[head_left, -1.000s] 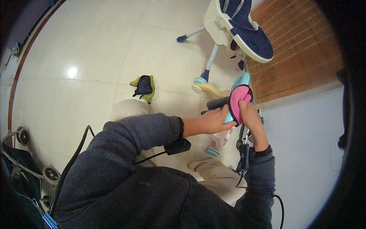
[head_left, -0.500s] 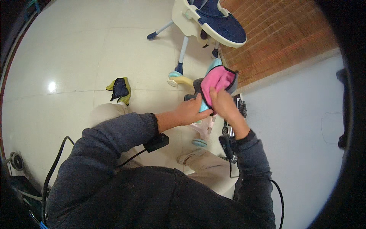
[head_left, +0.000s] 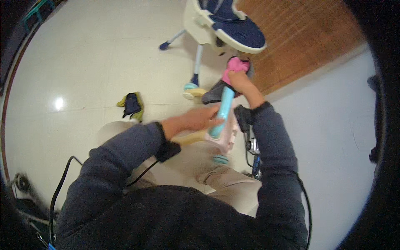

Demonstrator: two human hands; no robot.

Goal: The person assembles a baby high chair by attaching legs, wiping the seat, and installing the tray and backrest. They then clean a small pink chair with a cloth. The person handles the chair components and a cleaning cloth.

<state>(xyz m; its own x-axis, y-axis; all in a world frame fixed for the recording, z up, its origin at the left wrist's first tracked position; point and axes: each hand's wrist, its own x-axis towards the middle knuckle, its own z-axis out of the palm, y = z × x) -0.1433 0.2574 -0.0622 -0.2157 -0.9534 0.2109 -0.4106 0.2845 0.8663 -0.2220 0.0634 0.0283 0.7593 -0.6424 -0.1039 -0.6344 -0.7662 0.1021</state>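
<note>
A pink cloth [head_left: 237, 64] with a grey side and dark edging is bunched in my right hand [head_left: 241, 82], whose fingers are closed on it. It lies against the far end of a pale-blue bar [head_left: 225, 106] on a small child's ride-on toy. My left hand [head_left: 193, 120] is at the near end of that bar, fingertips at or over it; motion blur hides whether they grip. Below the bar shows the toy's pale pink body [head_left: 227, 137], with a teal wheel [head_left: 220, 159] near my leg. A dark grey part [head_left: 213, 93], perhaps cloth or seat, sits beside the bar.
A child's high chair [head_left: 237, 31] with a navy tray stands ahead, beside a brown woven panel [head_left: 300, 46]. On the tiled floor at left lies a dark and yellow-green cloth item [head_left: 132, 105]. Small toy vehicles [head_left: 252, 146] are by the pale wall at right.
My right hand has moved farther away with the pink cloth, uncovering the pale-blue bar. My left hand has come slightly nearer along the bar. The view has shifted a little.
</note>
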